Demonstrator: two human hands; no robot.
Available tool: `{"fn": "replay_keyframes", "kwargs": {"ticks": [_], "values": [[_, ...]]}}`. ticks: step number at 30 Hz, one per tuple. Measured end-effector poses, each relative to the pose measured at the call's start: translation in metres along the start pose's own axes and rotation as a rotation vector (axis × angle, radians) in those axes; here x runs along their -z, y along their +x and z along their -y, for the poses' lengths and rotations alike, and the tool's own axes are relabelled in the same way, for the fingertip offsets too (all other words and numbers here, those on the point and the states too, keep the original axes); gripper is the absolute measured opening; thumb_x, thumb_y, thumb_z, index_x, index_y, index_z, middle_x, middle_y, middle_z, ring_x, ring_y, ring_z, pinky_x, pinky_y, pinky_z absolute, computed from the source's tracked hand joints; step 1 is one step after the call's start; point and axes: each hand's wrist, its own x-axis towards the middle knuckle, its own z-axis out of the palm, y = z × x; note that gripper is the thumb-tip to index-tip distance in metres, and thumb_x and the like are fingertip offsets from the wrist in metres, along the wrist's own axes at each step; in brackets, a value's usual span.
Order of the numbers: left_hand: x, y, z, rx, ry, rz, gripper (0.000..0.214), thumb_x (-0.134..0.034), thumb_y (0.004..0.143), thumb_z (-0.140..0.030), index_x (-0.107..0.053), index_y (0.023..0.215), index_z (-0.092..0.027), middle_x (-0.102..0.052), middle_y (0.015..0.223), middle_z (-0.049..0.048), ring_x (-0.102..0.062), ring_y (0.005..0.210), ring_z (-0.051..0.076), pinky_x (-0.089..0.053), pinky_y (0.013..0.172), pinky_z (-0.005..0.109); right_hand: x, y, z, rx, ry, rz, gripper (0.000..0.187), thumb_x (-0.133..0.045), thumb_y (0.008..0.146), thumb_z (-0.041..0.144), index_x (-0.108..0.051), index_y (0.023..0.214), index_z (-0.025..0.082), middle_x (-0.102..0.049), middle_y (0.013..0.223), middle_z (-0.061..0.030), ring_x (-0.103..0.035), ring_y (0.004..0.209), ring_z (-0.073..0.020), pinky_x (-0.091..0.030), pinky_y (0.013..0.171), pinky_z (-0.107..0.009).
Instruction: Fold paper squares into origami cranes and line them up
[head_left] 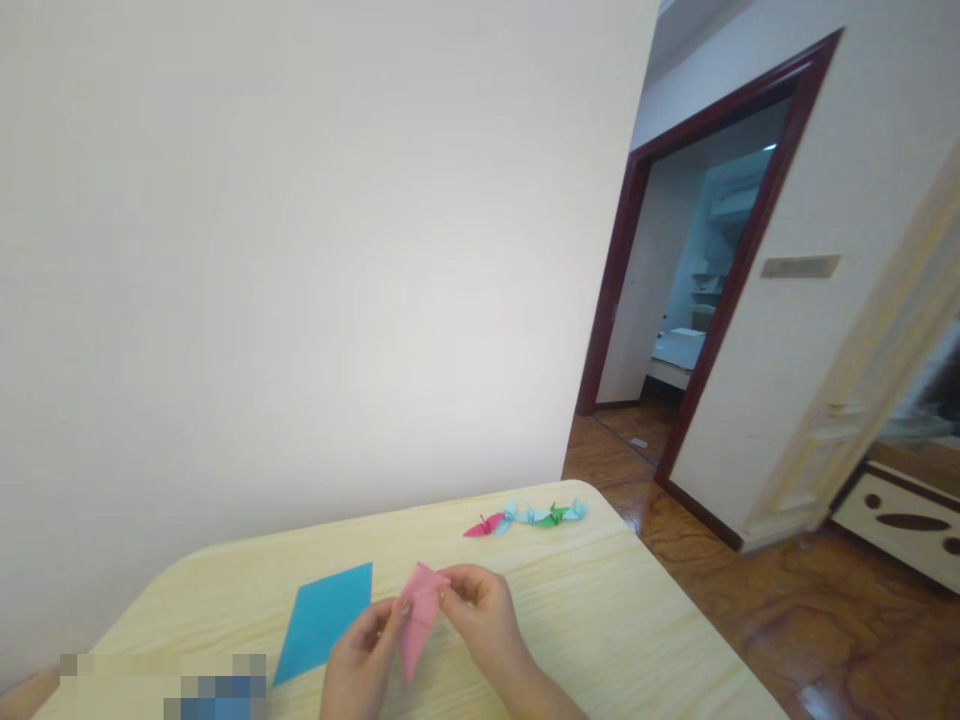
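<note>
A folded piece of pink paper (pixel 421 612) is held up over the table between both hands. My left hand (pixel 362 650) pinches its left edge, thumb in front. On the other side, my right hand (pixel 484 610) grips the upper right corner between thumb and fingers. The paper narrows to a point at the bottom and shows crease lines. Flat on the table, partly behind my left hand, lies a sheet of blue paper (pixel 322 622).
Several small folded paper cranes (pixel 555 515) in red, light blue and green sit in a row near the back right edge of the wooden table (pixel 600 620). A white wall (pixel 337 250) rises behind it. An open doorway (pixel 675 250) stands at the right.
</note>
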Motion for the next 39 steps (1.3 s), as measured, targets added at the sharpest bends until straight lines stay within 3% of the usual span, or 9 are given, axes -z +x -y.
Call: {"fn": "replay_keyframes", "kwargs": {"ticks": [12, 19, 23, 27, 30, 33, 39], "values": [[0.000, 0.002, 0.005, -0.026, -0.005, 0.015, 0.039, -0.070, 0.051, -0.056, -0.070, 0.064, -0.019, -0.072, 0.068, 0.0036, -0.062, 0.071, 0.024, -0.047, 0.066, 0.026, -0.001, 0.000, -0.002, -0.047, 0.148, 0.023, 0.032, -0.071, 0.062, 0.041, -0.070, 0.077, 0.013, -0.071, 0.073, -0.0092, -0.064, 0.067, -0.0214, -0.049, 0.062, -0.030], [0.000, -0.001, 0.002, 0.010, -0.057, 0.016, 0.038, -0.071, 0.048, -0.056, -0.068, 0.057, -0.019, -0.066, 0.056, 0.0009, -0.058, 0.062, 0.020, -0.046, 0.057, 0.023, 0.001, 0.001, -0.001, -0.073, 0.144, 0.008, 0.027, -0.071, 0.062, 0.039, -0.071, 0.071, 0.014, -0.071, 0.069, -0.0078, -0.063, 0.063, -0.0196, -0.048, 0.060, -0.029], [0.001, 0.002, 0.005, 0.036, -0.067, 0.012, 0.043, -0.071, 0.047, -0.056, -0.070, 0.066, -0.018, -0.069, 0.064, 0.0023, -0.058, 0.061, 0.019, -0.045, 0.053, 0.022, 0.004, 0.005, -0.007, -0.108, 0.146, -0.014, 0.025, -0.072, 0.060, 0.036, -0.069, 0.066, 0.012, -0.068, 0.061, -0.0058, -0.059, 0.057, -0.0168, -0.046, 0.057, -0.027], [0.001, 0.003, 0.006, -0.039, 0.002, 0.010, 0.041, -0.069, 0.050, -0.056, -0.069, 0.067, -0.019, -0.070, 0.068, 0.0032, -0.061, 0.068, 0.022, -0.047, 0.059, 0.025, 0.005, 0.006, -0.009, -0.117, 0.112, 0.007, 0.022, -0.068, 0.064, 0.033, -0.065, 0.066, 0.011, -0.064, 0.058, -0.0036, -0.057, 0.055, -0.0154, -0.044, 0.056, -0.026], [0.000, 0.001, 0.006, -0.097, 0.120, -0.011, 0.041, -0.063, 0.055, -0.059, -0.067, 0.068, -0.020, -0.069, 0.067, 0.0026, -0.061, 0.061, 0.021, -0.047, 0.055, 0.027, 0.004, 0.004, -0.007, -0.062, -0.023, 0.038, 0.016, -0.067, 0.064, 0.024, -0.064, 0.075, 0.012, -0.065, 0.068, -0.0038, -0.058, 0.065, -0.0169, -0.044, 0.063, -0.027], [-0.003, -0.002, 0.009, -0.162, 0.206, 0.044, 0.038, -0.059, 0.061, -0.058, -0.065, 0.068, -0.021, -0.068, 0.066, 0.0016, -0.061, 0.060, 0.020, -0.046, 0.055, 0.027, 0.003, 0.003, -0.006, -0.065, -0.087, 0.049, 0.028, -0.069, 0.058, 0.017, -0.064, 0.085, 0.014, -0.064, 0.075, -0.0029, -0.057, 0.072, -0.0178, -0.044, 0.066, -0.027], [-0.008, -0.005, 0.012, -0.181, 0.242, 0.164, 0.035, -0.055, 0.067, -0.055, -0.064, 0.071, -0.021, -0.069, 0.071, 0.0025, -0.062, 0.064, 0.020, -0.046, 0.055, 0.026, 0.004, 0.005, -0.008, -0.238, 0.017, 0.118, 0.015, -0.070, 0.055, 0.024, -0.064, 0.063, 0.012, -0.059, 0.055, 0.0011, -0.051, 0.053, -0.0122, -0.039, 0.052, -0.023]]}}
